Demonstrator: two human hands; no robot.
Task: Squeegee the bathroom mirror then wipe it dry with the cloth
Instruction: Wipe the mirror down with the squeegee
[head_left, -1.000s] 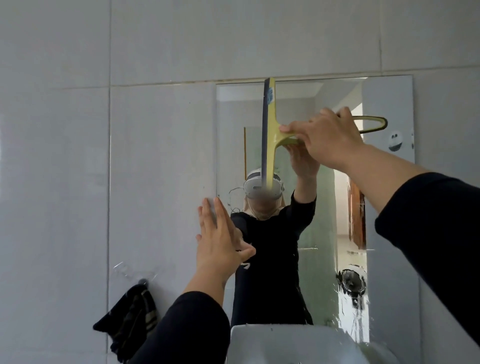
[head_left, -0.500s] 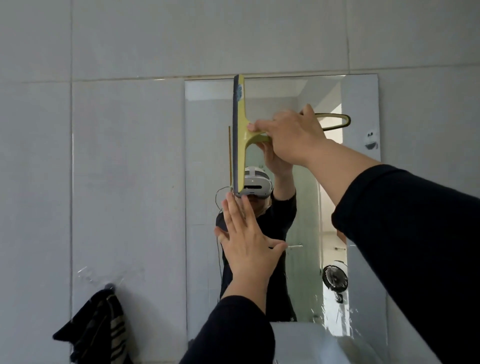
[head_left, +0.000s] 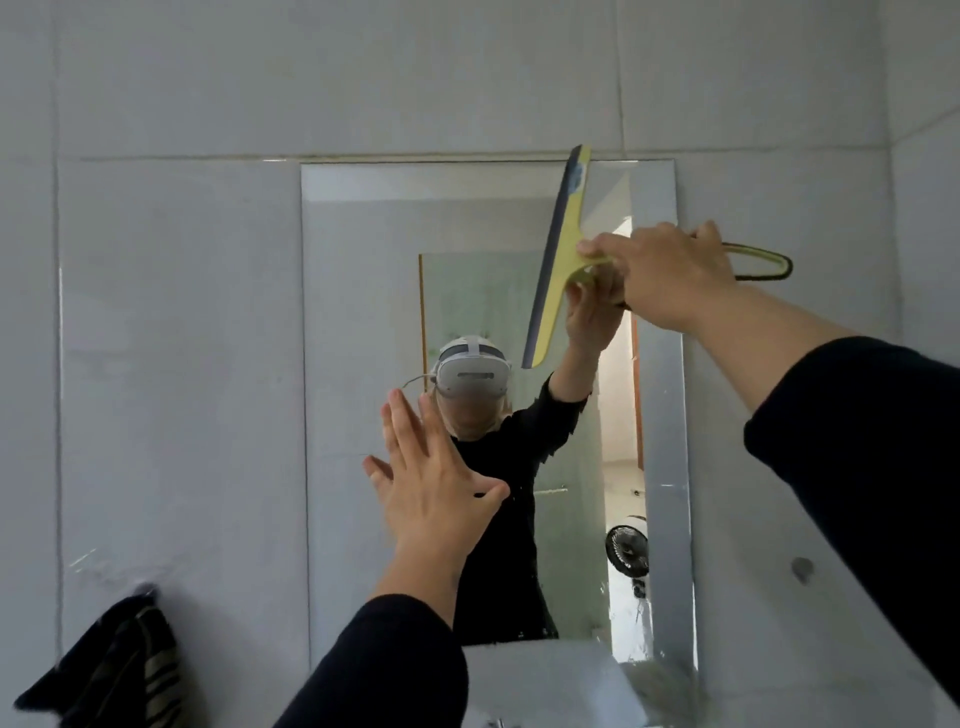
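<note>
A rectangular mirror (head_left: 363, 322) hangs on the grey tiled wall. My right hand (head_left: 670, 275) grips the handle of a yellow squeegee (head_left: 558, 254). Its dark blade stands nearly upright, slightly tilted, against the upper right part of the glass, its top at the mirror's upper edge. My left hand (head_left: 431, 478) is raised with straight fingers, flat toward the mirror's lower middle; contact with the glass is unclear. A dark striped cloth (head_left: 114, 670) hangs from a hook at the lower left of the wall.
A white basin (head_left: 545, 680) sits below the mirror at the bottom of the view. A small round fitting (head_left: 802, 569) is on the wall right of the mirror. The mirror reflects a person, a glass door and a fan.
The squeegee and my right hand have moved rightward across the mirror, the blade now tilted. The view shifted, and my left hand stays raised near the lower middle of the glass.
</note>
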